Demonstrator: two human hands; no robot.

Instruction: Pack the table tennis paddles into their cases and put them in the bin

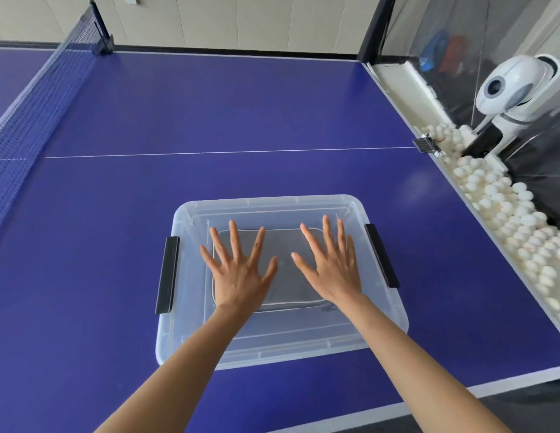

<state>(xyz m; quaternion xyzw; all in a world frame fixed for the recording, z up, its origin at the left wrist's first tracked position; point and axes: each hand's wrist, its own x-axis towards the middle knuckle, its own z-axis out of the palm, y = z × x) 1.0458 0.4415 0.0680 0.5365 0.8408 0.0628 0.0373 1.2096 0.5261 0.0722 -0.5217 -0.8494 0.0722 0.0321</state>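
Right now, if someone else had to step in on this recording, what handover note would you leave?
Left hand and right hand: both open, fingers spread flat over the bin lid.
Clear bin sits on the blue table, lid on, black latches at both sides.
A dark case shows through the lid.
Done: packing appears finished.
Left: possibly checking the latches; number of cases unclear.

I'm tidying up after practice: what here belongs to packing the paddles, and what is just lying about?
Job:
clear plastic bin with lid on
dark grey paddle case inside it
left hand and right hand, flat on the lid

Lying about:
white ball-feeding machine
white balls in the side tray
blue net
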